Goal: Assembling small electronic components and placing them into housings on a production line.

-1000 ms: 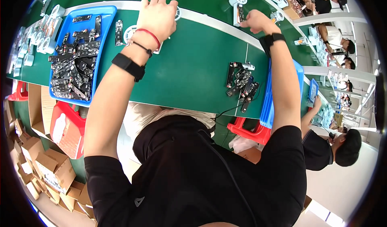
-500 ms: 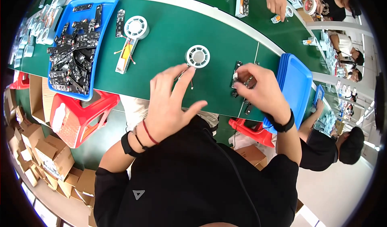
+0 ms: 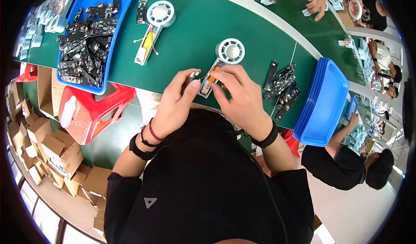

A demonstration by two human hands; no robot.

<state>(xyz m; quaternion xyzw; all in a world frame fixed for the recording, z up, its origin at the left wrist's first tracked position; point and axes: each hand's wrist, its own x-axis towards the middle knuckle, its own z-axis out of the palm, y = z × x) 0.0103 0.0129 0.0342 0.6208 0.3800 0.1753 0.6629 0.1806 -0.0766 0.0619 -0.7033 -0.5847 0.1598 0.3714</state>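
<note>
A dark narrow circuit board (image 3: 188, 82) with a white connector is pinched between the thumb and fingers of my left hand (image 3: 174, 102). Just right of it lies a pale fan housing with a round slotted head (image 3: 230, 51) and a slim handle pointing toward me. An orange battery (image 3: 212, 76) and thin red wires show in the handle. My right hand (image 3: 243, 97) is over that handle, fingertips at the battery, thumb and index finger apart. Whether those fingertips touch a wire is hidden.
A second fan housing (image 3: 161, 13) and one board (image 3: 141, 9) lie at the far left, beside a blue tray (image 3: 112, 49) heaped with boards. Loose boards (image 3: 284, 86) lie right, near stacked blue trays (image 3: 325, 101). A red stool (image 3: 93, 109) stands below. Another person's hand (image 3: 316, 0) is across the table.
My right hand has moved left from the loose boards to the fan housing. A board is now in my left hand, which has left the fan head. The housing's handle shows.
</note>
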